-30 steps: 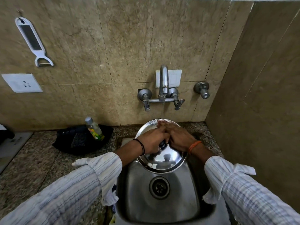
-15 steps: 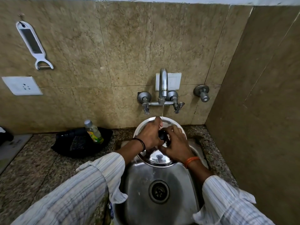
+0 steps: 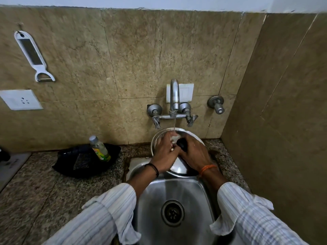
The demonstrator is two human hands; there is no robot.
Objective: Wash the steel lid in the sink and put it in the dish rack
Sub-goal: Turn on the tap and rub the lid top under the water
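Observation:
A round steel lid (image 3: 193, 137) with a black knob (image 3: 182, 144) is held tilted over the back of the steel sink (image 3: 177, 193), under the tap (image 3: 174, 96). A thin stream of water falls from the spout onto it. My right hand (image 3: 193, 156) grips the knob. My left hand (image 3: 165, 152) lies flat on the lid's surface with its fingers spread under the water. Much of the lid is hidden by both hands. No dish rack is in view.
A black tray (image 3: 85, 160) with a small bottle (image 3: 100, 148) stands on the granite counter left of the sink. A tiled side wall (image 3: 283, 121) rises close on the right. A white peeler (image 3: 32, 55) and a socket plate (image 3: 20, 99) are on the back wall.
The lid has been lifted toward the tap and tilted more upright. My left hand slid up its surface into the water stream. The camera tipped slightly downward.

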